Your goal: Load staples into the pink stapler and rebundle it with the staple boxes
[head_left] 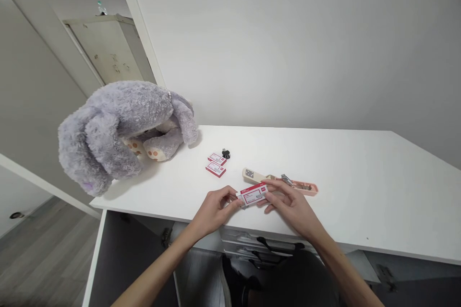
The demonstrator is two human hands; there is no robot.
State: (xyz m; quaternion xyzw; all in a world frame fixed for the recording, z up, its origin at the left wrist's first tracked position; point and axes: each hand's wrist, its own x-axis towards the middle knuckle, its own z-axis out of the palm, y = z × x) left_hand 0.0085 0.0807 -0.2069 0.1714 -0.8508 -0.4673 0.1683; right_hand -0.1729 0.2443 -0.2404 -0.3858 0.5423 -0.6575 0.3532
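Both my hands hold a small red-and-white box (252,195) just above the front edge of the white table (360,177). My left hand (215,209) pinches its left end, and my right hand (290,201) grips its right end with fingers curled. Just behind the box lies an opened pink stapler (301,185) with a beige top arm (252,174) swung out to the left. Two more small red-and-white boxes (216,164) sit farther back on the table, next to a small black object (225,154).
A large grey plush elephant (118,129) lies on the table's left end, overhanging the edge. A white wall stands behind the table. Drawers (259,244) show under the table front. Wooden floor and a pale cabinet (111,48) lie to the left.
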